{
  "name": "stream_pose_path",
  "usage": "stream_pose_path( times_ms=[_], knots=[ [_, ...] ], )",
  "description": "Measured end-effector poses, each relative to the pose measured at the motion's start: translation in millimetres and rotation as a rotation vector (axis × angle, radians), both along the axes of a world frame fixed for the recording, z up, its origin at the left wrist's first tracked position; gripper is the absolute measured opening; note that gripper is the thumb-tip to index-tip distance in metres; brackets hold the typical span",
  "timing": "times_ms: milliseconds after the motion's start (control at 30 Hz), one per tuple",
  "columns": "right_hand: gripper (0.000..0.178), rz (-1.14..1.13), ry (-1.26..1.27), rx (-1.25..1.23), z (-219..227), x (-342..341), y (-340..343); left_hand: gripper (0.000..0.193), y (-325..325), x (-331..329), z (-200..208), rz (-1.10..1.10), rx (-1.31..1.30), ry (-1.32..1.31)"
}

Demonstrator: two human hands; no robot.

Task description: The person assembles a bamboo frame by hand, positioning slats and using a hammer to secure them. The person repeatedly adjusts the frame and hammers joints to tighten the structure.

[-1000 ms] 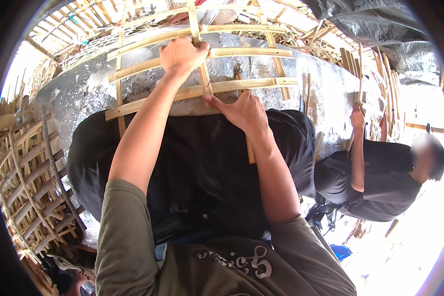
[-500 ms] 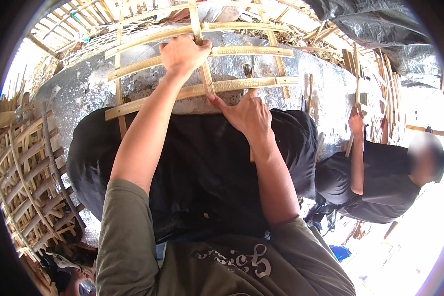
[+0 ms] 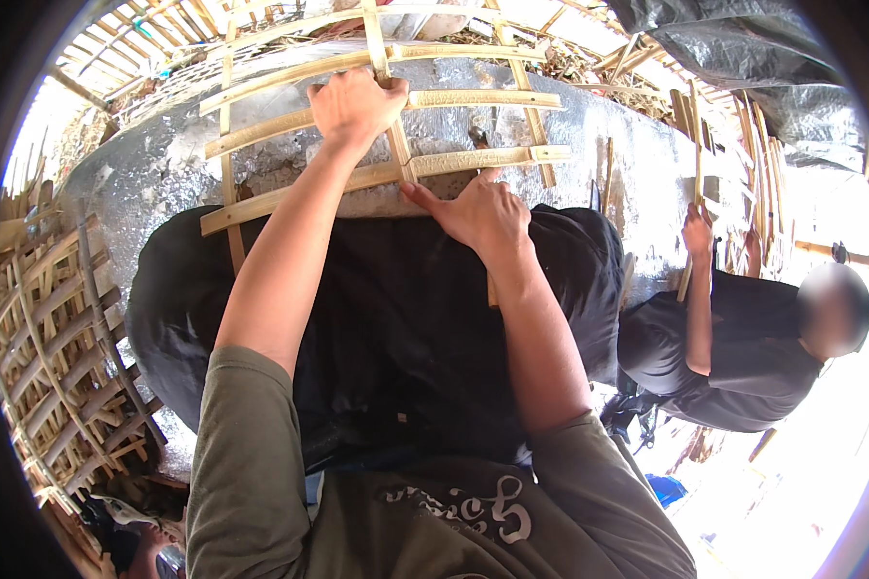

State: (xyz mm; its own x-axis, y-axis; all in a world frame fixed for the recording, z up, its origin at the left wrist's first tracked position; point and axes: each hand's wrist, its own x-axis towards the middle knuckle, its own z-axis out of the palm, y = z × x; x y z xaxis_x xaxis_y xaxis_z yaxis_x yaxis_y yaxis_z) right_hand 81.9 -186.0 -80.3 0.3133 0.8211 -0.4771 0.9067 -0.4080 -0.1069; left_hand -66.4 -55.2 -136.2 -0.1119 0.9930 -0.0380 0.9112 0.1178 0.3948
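A bamboo lattice (image 3: 483, 162) of curved slats nailed across thinner uprights stands over my black-clad lap. My left hand (image 3: 357, 108) is closed around its middle upright, between the upper slats. Lower down, my right hand (image 3: 483, 214) is at the bottom slat, its thumb stretched to the crossing with the middle upright. Its fingers curl round what looks like a hammer (image 3: 478, 137); a dark metal head shows above the slat, and the handle's wooden end sticks out below my wrist. Part of that handle is hidden by my hand.
A silvery, worn surface (image 3: 116, 183) lies beyond my knees. Stacked woven bamboo panels (image 3: 58, 367) stand at the left. At the right sits another person (image 3: 743, 338) in dark clothes, one hand on a bamboo strip (image 3: 697, 174). Dark plastic sheeting (image 3: 743, 48) hangs at the upper right.
The lattice has shifted slightly left and up in the picture, with both hands keeping their places on it. The other person has barely moved.
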Motion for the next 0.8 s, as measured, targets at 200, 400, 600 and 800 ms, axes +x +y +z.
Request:
stream_pose_path(
  times_ms=[200, 400, 600, 800],
  knots=[
    [0.150, -0.013, -0.001, -0.040, -1.8, -1.8, 2.6, 0.050, 0.7, -2.1, -3.1, 0.011, -0.051, -0.026],
    [0.153, -0.013, -0.020, -0.023, 2.0, -1.0, 1.8, 0.053, 3.5, -3.1, -7.8, 0.004, -0.126, -0.091],
    [0.155, -0.034, 0.001, -0.082, 2.2, 0.4, 5.5, 0.059, -6.4, -5.2, -7.1, -0.083, -0.178, -0.049],
    [0.155, 0.009, 0.084, -0.061, -0.7, 5.4, 9.2, 0.064, -20.5, 9.4, -2.9, -0.057, -0.210, -0.015]
  ],
)
